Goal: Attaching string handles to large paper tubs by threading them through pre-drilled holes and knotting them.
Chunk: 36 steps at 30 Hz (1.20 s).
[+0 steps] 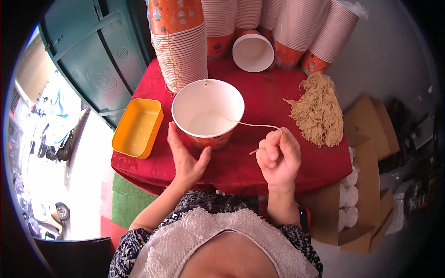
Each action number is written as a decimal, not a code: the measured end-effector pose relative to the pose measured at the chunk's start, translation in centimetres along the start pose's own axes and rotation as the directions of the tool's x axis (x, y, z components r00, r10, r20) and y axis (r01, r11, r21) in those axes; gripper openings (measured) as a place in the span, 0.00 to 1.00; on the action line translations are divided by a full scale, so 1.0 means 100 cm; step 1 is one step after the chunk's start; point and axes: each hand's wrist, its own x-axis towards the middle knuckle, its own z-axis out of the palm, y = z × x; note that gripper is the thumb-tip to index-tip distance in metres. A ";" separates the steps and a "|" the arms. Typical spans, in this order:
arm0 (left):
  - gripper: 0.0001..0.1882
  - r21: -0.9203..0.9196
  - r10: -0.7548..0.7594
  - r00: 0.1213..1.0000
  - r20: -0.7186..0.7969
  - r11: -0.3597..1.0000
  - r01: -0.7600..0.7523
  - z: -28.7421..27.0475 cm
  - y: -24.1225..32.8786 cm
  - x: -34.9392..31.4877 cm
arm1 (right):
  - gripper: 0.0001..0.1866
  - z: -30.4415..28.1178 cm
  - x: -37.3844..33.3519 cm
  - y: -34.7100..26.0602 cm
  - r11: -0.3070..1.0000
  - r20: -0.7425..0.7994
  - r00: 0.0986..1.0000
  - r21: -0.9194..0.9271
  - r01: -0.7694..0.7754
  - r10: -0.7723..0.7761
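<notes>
A white-lined paper bucket [206, 111] with an orange printed outside stands near the table's front. My left hand [187, 160] cups its lower left side, fingers and thumb apart against the wall. In my right hand [280, 155], to the right of the bucket, a thin tan cord [257, 124] is pinched. The cord runs taut from the bucket's right inner wall to my fingers, and a short end sticks out below them. At the far rim a bit of cord also shows, knotted or looped. The bucket's underside is hidden.
A yellow plastic tray [137, 129] sits at left, a heap of tan cords [320, 111] at right. A tall bucket stack [180, 55] with cords hanging on it, more wrapped stacks [301, 23] and a tipped bucket [253, 53] stand behind. An open cardboard box [366, 185] is beside the red-covered table [264, 97].
</notes>
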 end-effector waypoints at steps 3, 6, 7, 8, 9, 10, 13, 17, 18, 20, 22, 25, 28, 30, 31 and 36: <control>0.41 -0.034 0.184 0.967 -0.179 0.981 -0.193 -0.018 0.009 0.001 | 0.15 0.000 -0.001 0.008 0.999 -0.025 0.999 0.030 -0.023 0.024; 0.22 0.089 0.389 0.919 -0.063 0.919 -0.383 -0.041 0.041 0.017 | 0.15 0.004 -0.001 0.015 0.998 -0.039 0.998 0.039 -0.042 0.043; 0.23 0.102 0.417 0.909 -0.012 0.905 -0.414 -0.044 0.051 0.021 | 0.15 0.004 -0.001 0.017 0.998 -0.041 0.998 0.034 -0.046 0.047; 0.23 0.114 0.443 0.895 0.040 0.888 -0.445 -0.043 0.058 0.024 | 0.15 0.008 -0.001 0.018 0.998 -0.061 0.996 0.009 -0.060 0.061; 0.24 0.095 0.456 0.888 0.061 0.883 -0.460 -0.040 0.063 0.026 | 0.15 0.009 -0.003 0.019 0.998 -0.061 0.996 0.009 -0.061 0.062; 0.24 0.052 0.466 0.881 0.084 0.881 -0.471 -0.036 0.067 0.030 | 0.15 0.010 -0.004 0.020 0.997 -0.080 0.994 -0.014 -0.075 0.073; 0.21 -0.046 0.495 0.860 0.126 0.869 -0.494 -0.025 0.073 0.034 | 0.15 0.013 -0.007 0.025 0.994 -0.110 0.990 -0.061 -0.095 0.088; 0.14 -0.097 0.556 0.826 0.096 0.831 -0.548 -0.011 0.075 0.039 | 0.14 0.006 -0.012 0.026 0.993 -0.098 0.989 -0.021 -0.115 0.113; 0.13 -0.089 0.578 0.812 0.080 0.815 -0.572 -0.009 0.074 0.040 | 0.14 0.007 -0.014 0.025 0.994 -0.100 0.989 -0.022 -0.111 0.109; 0.12 -0.095 0.576 0.813 0.089 0.817 -0.569 -0.008 0.074 0.041 | 0.13 0.010 -0.018 0.023 0.950 -0.262 0.965 -0.297 -0.093 0.013; 0.12 -0.098 0.574 0.813 0.099 0.819 -0.566 -0.009 0.074 0.043 | 0.18 0.000 -0.020 0.028 0.736 -0.176 0.943 -0.670 0.095 -0.281; 0.12 -0.099 0.593 0.792 0.145 0.805 -0.585 -0.011 0.075 0.048 | 0.22 -0.007 -0.024 0.030 0.359 0.194 0.857 -0.847 0.391 -0.477; 0.13 -0.127 0.618 0.762 0.195 0.786 -0.605 -0.016 0.079 0.052 | 0.17 0.009 -0.031 0.029 0.460 0.153 0.958 -0.851 0.253 -0.243; 0.13 -0.120 0.634 0.745 0.208 0.773 -0.623 -0.016 0.081 0.057 | 0.14 0.010 -0.030 0.031 0.490 0.121 0.977 -0.850 0.192 -0.173; 0.13 -0.119 0.632 0.747 0.209 0.774 -0.622 -0.017 0.081 0.059 | 0.11 0.008 -0.029 0.034 0.456 0.139 0.972 -0.864 0.214 -0.192; 0.12 -0.211 0.607 0.753 0.252 0.794 -0.569 -0.022 0.076 0.074 | 0.04 0.020 -0.017 0.032 0.309 0.210 0.944 -0.907 0.284 -0.253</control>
